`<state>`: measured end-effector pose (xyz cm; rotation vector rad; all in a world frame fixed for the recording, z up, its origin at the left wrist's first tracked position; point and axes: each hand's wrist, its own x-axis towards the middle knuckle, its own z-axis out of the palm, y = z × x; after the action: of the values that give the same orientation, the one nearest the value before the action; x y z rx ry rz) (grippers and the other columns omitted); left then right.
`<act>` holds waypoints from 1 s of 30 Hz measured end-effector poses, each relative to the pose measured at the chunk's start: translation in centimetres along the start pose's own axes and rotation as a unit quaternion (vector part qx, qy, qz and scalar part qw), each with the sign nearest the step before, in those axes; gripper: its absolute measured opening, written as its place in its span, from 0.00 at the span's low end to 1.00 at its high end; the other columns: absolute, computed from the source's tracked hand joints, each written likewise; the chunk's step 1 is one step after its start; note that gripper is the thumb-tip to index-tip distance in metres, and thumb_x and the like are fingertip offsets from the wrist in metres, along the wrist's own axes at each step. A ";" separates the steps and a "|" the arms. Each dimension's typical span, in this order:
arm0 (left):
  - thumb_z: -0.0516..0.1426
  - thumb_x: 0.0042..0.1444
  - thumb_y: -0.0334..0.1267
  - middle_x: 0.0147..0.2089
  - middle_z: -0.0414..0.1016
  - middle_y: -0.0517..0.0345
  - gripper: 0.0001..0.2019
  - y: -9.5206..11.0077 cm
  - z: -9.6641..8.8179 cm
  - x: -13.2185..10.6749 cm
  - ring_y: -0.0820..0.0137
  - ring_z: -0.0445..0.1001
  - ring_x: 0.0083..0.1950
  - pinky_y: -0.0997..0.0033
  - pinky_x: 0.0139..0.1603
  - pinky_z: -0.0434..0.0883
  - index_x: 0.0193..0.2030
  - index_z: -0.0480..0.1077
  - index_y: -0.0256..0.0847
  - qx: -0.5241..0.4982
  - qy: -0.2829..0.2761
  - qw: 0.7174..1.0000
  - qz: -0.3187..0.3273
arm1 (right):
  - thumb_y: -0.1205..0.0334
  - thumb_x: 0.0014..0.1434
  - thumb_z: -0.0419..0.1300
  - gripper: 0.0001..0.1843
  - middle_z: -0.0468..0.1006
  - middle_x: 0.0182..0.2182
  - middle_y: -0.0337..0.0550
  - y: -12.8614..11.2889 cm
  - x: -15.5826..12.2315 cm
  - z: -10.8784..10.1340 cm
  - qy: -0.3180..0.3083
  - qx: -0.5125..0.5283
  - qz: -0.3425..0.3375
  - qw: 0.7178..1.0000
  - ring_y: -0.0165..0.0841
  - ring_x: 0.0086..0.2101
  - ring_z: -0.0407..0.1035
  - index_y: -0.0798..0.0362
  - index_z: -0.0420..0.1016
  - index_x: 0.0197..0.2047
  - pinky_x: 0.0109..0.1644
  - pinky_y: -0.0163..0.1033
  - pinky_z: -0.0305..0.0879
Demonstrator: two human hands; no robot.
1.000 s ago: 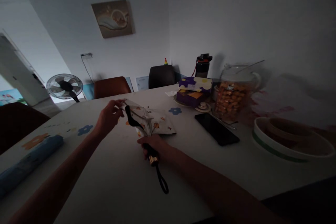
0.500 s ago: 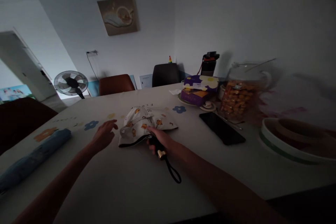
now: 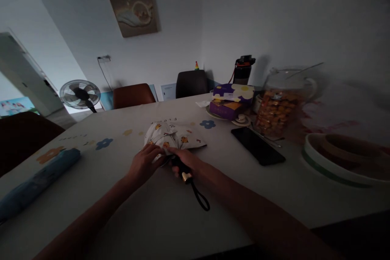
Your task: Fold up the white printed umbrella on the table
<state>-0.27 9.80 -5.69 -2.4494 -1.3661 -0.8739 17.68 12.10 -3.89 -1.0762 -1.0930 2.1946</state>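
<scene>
A folded white umbrella with small orange prints lies on the table in front of me. My right hand is closed round its black handle, whose gold ring and black wrist loop stick out toward me. My left hand rests on the near left side of the canopy fabric, fingers curled onto it.
A folded blue umbrella lies at the left edge. A black phone, a purple box, a jar of snacks, a dark bottle and a round tray stand to the right. Chairs and a fan are behind.
A second ago both hands held the umbrella up; it now lies on the table. My left hand, apart from it half a second ago, has moved right onto the fabric.
</scene>
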 end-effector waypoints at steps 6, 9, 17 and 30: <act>0.54 0.56 0.40 0.42 0.73 0.54 0.09 0.7 -0.1 0.3 0.67 0.69 0.45 0.67 0.45 0.68 0.43 0.69 0.42 0.017 0.016 1.000 0.021 | 0.50 0.59 0.52 0.16 0.66 0.15 0.33 0.2 0.3 -0.1 -0.013 0.015 -0.018 1.000 0.25 0.12 0.61 0.56 0.64 0.30 0.14 0.32 0.64; 0.51 0.59 0.37 0.40 0.74 0.55 0.08 0.8 0.1 0.4 0.69 0.70 0.43 0.68 0.44 0.68 0.41 0.71 0.42 0.022 0.020 0.999 0.031 | 0.50 0.58 0.54 0.17 0.65 0.15 0.33 0.5 0.5 -0.2 -0.018 0.013 -0.037 0.999 0.25 0.12 0.61 0.56 0.65 0.29 0.14 0.32 0.64; 0.49 0.59 0.34 0.36 0.73 0.54 0.09 0.8 0.3 -0.2 0.69 0.70 0.39 0.71 0.38 0.69 0.33 0.70 0.41 0.044 0.030 0.998 0.042 | 0.47 0.61 0.48 0.20 0.65 0.13 0.35 0.1 0.0 0.4 0.035 -0.018 0.002 0.999 0.27 0.11 0.61 0.56 0.63 0.28 0.12 0.31 0.61; 0.49 0.56 0.39 0.47 0.71 0.50 0.13 -1.5 1.4 -0.4 0.65 0.72 0.46 0.65 0.42 0.70 0.48 0.64 0.43 -0.111 -0.016 0.966 -0.234 | 0.62 0.58 0.53 0.14 0.61 0.09 0.32 -0.3 -1.3 1.2 0.067 -0.089 0.034 0.993 0.25 0.08 0.58 0.55 0.60 0.22 0.10 0.29 0.55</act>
<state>-1.09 10.99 -7.22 -2.3320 -2.0070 -1.1442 17.54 10.84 -2.61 -1.3357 -1.2251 2.0719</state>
